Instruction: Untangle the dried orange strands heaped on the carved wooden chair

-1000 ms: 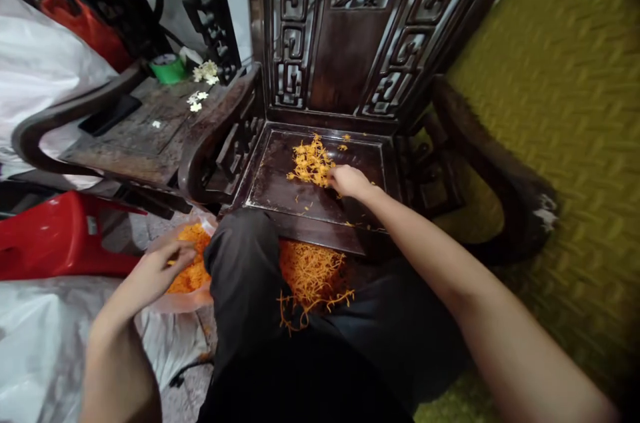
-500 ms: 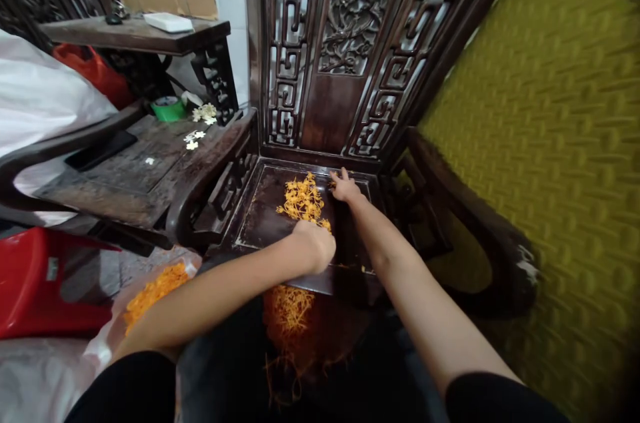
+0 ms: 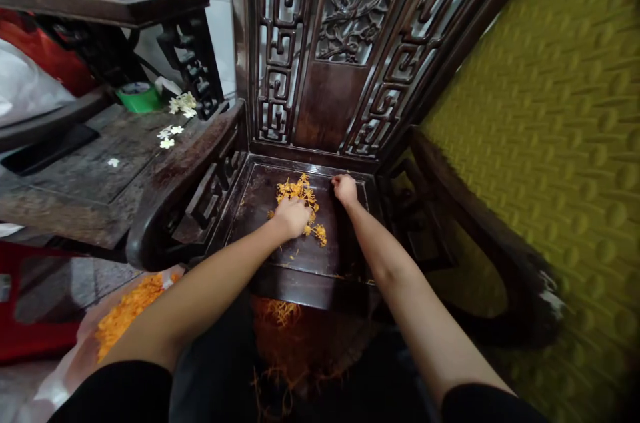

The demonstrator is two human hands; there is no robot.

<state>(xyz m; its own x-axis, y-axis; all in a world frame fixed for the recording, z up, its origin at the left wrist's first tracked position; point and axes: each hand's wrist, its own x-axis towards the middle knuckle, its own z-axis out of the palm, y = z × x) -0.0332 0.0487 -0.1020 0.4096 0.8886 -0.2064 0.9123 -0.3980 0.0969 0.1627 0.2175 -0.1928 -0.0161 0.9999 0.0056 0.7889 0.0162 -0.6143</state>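
Note:
A small heap of orange strands (image 3: 299,193) lies on the dark seat (image 3: 260,209) of a carved wooden chair. My left hand (image 3: 291,217) rests palm down on the near side of the heap, covering part of it. My right hand (image 3: 345,188) sits at the heap's far right, near the back of the seat, its fingers curled down; whether it holds any strands is hidden. More orange strands (image 3: 273,311) lie on my dark lap below the seat's front edge. A clear bag of orange strands (image 3: 125,313) lies on the floor at the left.
The chair's carved back (image 3: 345,43) and curved armrests (image 3: 175,176) enclose the seat. A second wooden seat (image 3: 85,169) at the left carries white flowers (image 3: 181,104) and a green tape roll (image 3: 137,97). A red stool (image 3: 30,303) stands lower left. A yellow-green textured wall (image 3: 550,143) fills the right.
My left hand left the bag on the floor and came up onto the heap on the seat. My right hand slid to the back right of the heap. The camera moved closer.

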